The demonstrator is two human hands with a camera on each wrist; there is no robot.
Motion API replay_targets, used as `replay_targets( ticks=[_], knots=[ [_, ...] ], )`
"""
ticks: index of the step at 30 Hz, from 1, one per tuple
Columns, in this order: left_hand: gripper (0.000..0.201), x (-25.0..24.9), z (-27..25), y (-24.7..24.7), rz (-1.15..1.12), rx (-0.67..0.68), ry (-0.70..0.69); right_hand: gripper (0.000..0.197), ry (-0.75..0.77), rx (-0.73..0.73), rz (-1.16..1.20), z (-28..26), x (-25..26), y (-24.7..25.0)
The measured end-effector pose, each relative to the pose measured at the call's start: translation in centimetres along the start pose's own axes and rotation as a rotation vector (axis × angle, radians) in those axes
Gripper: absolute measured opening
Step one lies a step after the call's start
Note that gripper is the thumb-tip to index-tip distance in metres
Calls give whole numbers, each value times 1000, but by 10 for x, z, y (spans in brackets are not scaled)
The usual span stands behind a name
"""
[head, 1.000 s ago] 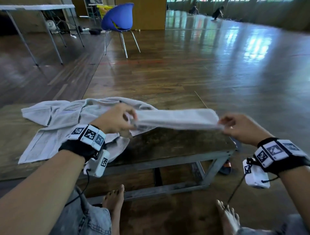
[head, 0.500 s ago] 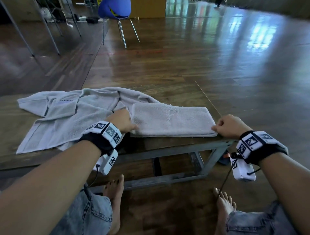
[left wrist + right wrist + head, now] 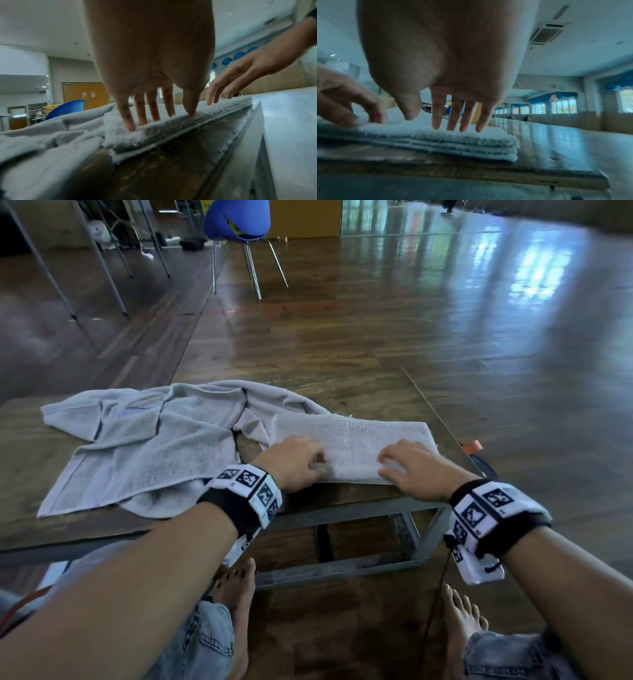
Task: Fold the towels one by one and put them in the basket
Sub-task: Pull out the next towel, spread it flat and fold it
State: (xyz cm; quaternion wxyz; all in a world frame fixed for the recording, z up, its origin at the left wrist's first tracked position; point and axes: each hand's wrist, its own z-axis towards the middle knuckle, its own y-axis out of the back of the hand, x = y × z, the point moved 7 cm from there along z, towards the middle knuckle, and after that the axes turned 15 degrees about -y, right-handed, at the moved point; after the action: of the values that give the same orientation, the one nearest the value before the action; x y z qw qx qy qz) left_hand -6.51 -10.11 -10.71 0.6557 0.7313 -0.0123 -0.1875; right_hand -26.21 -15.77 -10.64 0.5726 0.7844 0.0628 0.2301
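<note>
1. The folded towel (image 3: 349, 446) lies on the low table (image 3: 20, 529), at its right end beside the unfolded towel (image 3: 144, 446); its long axis runs left to right across us.
2. Our left hand (image 3: 294, 462) rests with spread, straight fingers (image 3: 127, 121) on the folded towel's left end, holding nothing.
3. Our right hand (image 3: 409, 465) lies likewise flat and spread on its right half.
4. We judge the next fold to run end to end; each hand is nearest its own end. No basket is visible.
</note>
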Motion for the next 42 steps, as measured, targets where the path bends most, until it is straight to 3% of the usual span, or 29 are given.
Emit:
replay_targets(
  ticks=[2,5,7,9,13,16,25,33,39,42],
  knots=[
    [27,-4,2,-5,70,5,18,25,-16,-15,-87,0,5,-7],
    [27,-18,6,3,134,-121,-2,26,-14,-177,-117,2,14,-2],
    [14,-32,10,3,142,-209,-63,20,23,-267,-38,2,23,-2],
    [23,-41,14,-2,144,-244,-106,21,75,-311,59,4,34,-4],
    [57,-37,20,-27,94,-106,-22,50,91,-199,45,14,41,-28],
    [61,-30,22,-49,31,25,46,59,71,-123,-35,15,36,-52],
    [72,4,9,-55,22,60,-2,72,-53,7,-108,28,8,-55],
    [103,30,-10,-53,-17,148,92,94,-184,36,-107,31,-23,-47],
    [113,43,-23,-46,0,207,180,124,-331,48,-81,28,-57,-33],
    [118,46,-31,-43,5,228,224,124,-373,35,-58,24,-62,-30]
  ],
)
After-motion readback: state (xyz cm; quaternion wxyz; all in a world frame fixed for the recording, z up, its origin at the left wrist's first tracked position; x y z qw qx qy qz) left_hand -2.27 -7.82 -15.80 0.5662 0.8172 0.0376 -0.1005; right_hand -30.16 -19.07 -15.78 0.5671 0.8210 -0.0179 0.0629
